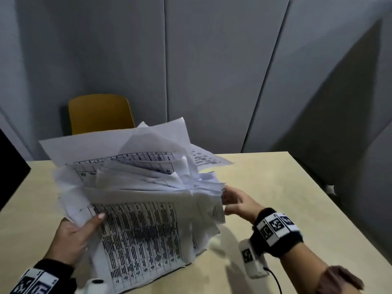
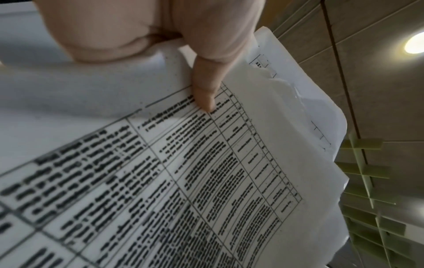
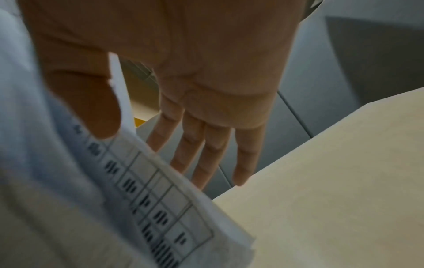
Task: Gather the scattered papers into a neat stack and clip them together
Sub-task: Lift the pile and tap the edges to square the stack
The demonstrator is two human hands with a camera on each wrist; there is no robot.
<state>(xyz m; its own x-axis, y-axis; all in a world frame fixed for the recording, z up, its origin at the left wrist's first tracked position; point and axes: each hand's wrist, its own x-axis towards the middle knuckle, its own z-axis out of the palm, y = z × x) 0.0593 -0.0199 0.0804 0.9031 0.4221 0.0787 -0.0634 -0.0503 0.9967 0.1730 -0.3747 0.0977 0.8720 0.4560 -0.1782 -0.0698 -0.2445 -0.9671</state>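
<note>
An untidy bundle of white papers [image 1: 140, 219] printed with tables stands tilted over the beige table [image 1: 275, 187], its sheets fanned and crumpled at the top. My left hand [image 1: 74, 236] grips the bundle's lower left edge. Its thumb [image 2: 206, 90] presses on the front sheet of the papers [image 2: 206, 163], and its fingers are hidden behind. My right hand [image 1: 235, 201] holds the right edge. There the thumb [image 3: 91, 108] lies on the front of the papers [image 3: 69, 199], and the straight fingers [image 3: 206, 154] reach behind the edge.
A yellow chair [image 1: 99, 113] stands behind the table's far edge. Grey partition panels [image 1: 212, 71] close off the back and the right. A black object [image 1: 10, 166] juts in at the left. Bare table top [image 3: 332, 181] lies to the right of the bundle.
</note>
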